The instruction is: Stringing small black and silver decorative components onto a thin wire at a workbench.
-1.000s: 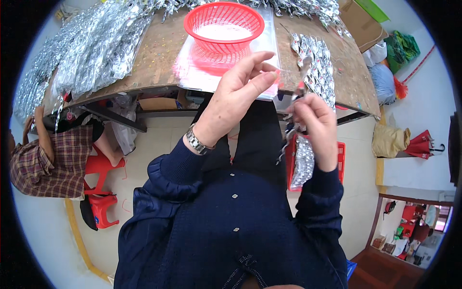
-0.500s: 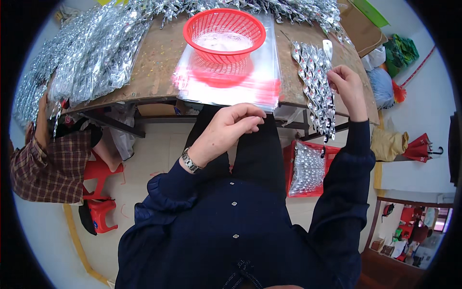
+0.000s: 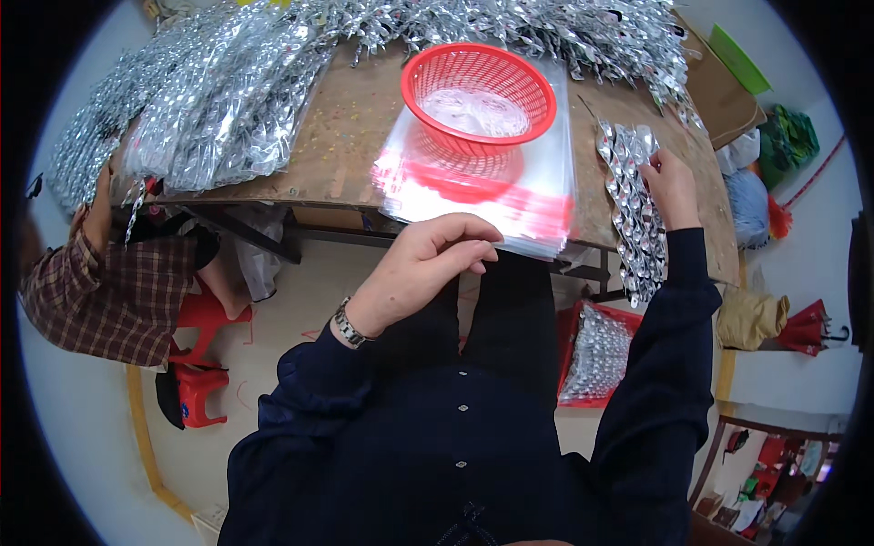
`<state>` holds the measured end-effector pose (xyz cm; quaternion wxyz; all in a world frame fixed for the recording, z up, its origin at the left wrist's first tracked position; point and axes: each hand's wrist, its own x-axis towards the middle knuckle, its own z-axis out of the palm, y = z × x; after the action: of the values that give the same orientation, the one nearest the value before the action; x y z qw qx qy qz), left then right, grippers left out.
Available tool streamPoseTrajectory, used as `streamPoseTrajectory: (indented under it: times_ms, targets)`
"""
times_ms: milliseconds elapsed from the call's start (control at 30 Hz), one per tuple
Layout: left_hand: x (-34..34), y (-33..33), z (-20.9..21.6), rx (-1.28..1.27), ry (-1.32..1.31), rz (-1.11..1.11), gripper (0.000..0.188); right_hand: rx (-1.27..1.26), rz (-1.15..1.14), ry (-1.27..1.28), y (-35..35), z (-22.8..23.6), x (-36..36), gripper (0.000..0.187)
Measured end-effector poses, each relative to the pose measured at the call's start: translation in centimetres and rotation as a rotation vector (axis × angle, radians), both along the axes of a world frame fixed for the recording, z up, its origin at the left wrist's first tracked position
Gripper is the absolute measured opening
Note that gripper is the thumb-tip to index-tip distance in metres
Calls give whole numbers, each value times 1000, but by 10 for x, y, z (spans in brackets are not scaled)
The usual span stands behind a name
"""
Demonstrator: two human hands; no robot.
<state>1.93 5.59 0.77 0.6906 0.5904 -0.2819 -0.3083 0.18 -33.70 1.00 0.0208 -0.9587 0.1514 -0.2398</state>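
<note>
A bundle of silver twisted foil strips (image 3: 630,214) lies on the right of the table, its lower end hanging over the front edge. My right hand (image 3: 674,189) is closed in a pinch at the upper right side of these strips. In front of the table edge, my left hand (image 3: 414,268) is held with thumb and fingers brought together; anything between them is too small to make out. Just beyond it lies a stack of clear plastic bags (image 3: 537,207) with red-pink edges. On the stack stands a red plastic basket (image 3: 478,141) holding pale, thin loops.
Heaps of silver foil strips (image 3: 223,109) cover the table's left and far side. Below the table at right, a red crate (image 3: 569,341) holds bagged silver strips. Another person in a plaid shirt (image 3: 109,300) sits at left, near red stools (image 3: 202,396). A red umbrella (image 3: 806,328) leans right.
The whole view has shifted, so the table and basket appear lower and farther right. My right hand has moved left relative to the strips, onto their upper part. My left hand keeps its pinched shape.
</note>
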Motion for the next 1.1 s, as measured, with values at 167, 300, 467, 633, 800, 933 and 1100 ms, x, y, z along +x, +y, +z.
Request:
streamPoseTrajectory:
  times_ms: [167, 300, 467, 633, 800, 933, 1100]
  targets:
    - [26, 18, 21, 46, -61, 168, 22, 103, -11, 54, 7, 3, -9, 26]
    - [60, 23, 27, 34, -248, 293, 21, 16, -9, -27, 12, 7, -22, 25]
    - [88, 25, 26, 69, -373, 417, 22, 173, 85, -98, 41, 29, -11, 21]
    - [76, 15, 8, -43, -290, 493, 21, 458, 373, -20, 70, 40, 40, 25]
    - [47, 9, 1, -95, -130, 455, 20, 746, 494, 73, 68, 27, 119, 38]
    - [32, 13, -6, -84, -17, 382, 19, 940, 524, 195, 80, 22, 162, 50]
    - [27, 20, -12, -52, 63, 348, 19, 632, 638, 327, 84, 12, 212, 59]
